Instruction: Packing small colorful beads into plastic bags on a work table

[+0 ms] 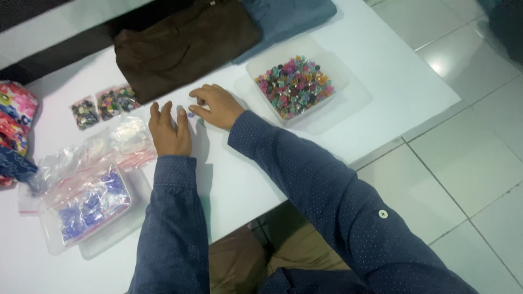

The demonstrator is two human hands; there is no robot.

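A small purple bead [190, 114] lies on the white bench [239, 179], between the person's two hands. The right hand [218, 105] rests just right of it with fingers curled, thumb and forefinger close to the bead in a narrow grip; whether they actually pinch it is too small to tell. The left hand [170, 130] lies flat on the bench just left of the bead, fingers spread and holding nothing. Both arms wear dark blue dotted sleeves.

To the right of the hands, a little farther off, stands a clear plastic tub [261, 68] full of mixed colourful beads [294, 86], pink, green, orange and dark. To the near left sits another clear tub [103, 242] holding small bags of blue and purple beads [90, 207], with a loose heap of empty clear zip bags [117, 141] above it. Farther left lie two small filled bags of dark mixed beads [103, 104].

At the far edge are folded cloths, one brown [185, 43] and one blue [289, 16]. A bright flowered fabric [16, 120] shows at the left edge. Pale floor tiles [468, 163] lie to the right.

Judging by this layout, sorting seems partly done: some bags are filled, but the mixed tub remains nearly full and many bags are still empty.
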